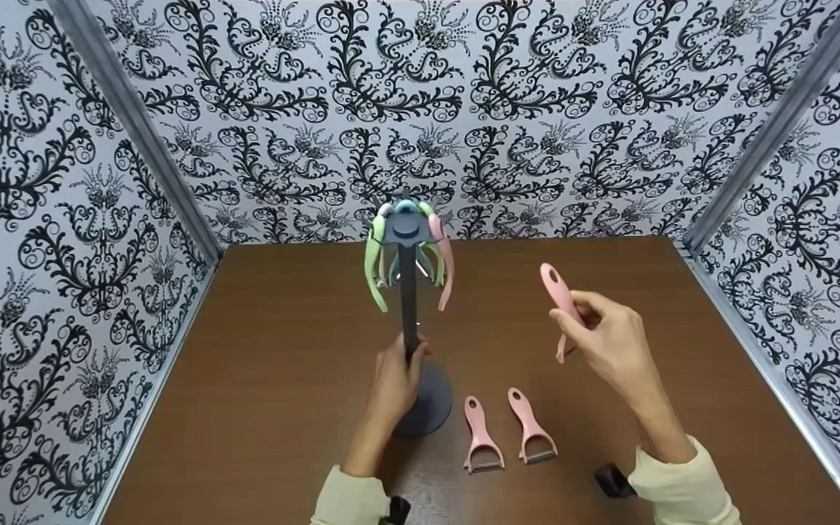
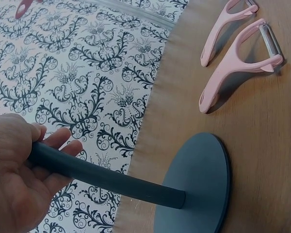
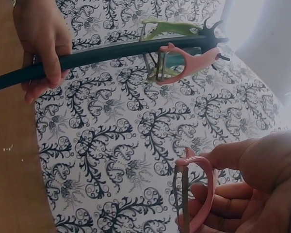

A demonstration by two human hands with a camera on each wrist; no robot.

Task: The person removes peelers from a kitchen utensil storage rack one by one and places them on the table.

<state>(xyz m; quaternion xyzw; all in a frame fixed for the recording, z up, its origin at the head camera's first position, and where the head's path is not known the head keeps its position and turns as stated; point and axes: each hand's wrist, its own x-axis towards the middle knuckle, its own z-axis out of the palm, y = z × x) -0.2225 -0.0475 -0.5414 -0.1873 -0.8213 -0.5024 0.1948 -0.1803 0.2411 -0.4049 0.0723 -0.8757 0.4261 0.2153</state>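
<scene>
My left hand [image 1: 393,383] grips the dark post [image 1: 407,299] of an upright stand, above its round base [image 1: 434,408]. Green and pink peelers, among several in pastel colours, hang from the hooked top of the stand; a green peeler [image 1: 372,266] is on the left and a pink peeler [image 1: 447,262] on the right. To the right of the stand, my right hand [image 1: 617,339] pinches another pink peeler [image 1: 557,288] in the air, its holed handle end pointing up. The right wrist view shows this peeler's blade [image 3: 185,199] facing the stand.
Two more pink peelers, a nearer-left peeler [image 1: 475,419] and a right-hand peeler [image 1: 526,415], lie on the brown table [image 1: 281,364] right of the base. Patterned walls [image 1: 427,124] with metal edge strips enclose the table at the back and sides.
</scene>
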